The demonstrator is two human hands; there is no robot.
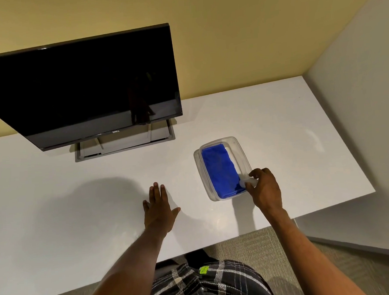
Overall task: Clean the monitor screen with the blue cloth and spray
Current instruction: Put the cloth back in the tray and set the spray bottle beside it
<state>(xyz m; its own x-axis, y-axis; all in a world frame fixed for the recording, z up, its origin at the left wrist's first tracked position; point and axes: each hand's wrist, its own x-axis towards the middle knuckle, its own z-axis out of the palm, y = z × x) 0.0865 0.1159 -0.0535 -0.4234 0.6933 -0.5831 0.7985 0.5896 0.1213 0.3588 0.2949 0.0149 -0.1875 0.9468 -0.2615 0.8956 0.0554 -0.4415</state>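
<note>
A black monitor (83,90) with a dark screen stands on its grey base at the back left of the white desk. To its right sits a clear plastic tray (241,148) holding a folded blue cloth (221,170). My right hand (265,188) is at the tray's near right corner, its fingers closed around a small white spray bottle (248,181) that lies partly in the tray. My left hand (159,206) rests flat on the desk with fingers spread, left of the tray, holding nothing.
The white desk (278,124) ends at a grey partition wall (356,91) on the right and a yellow wall (227,31) behind. The desk's front edge runs just above my lap, with carpet below.
</note>
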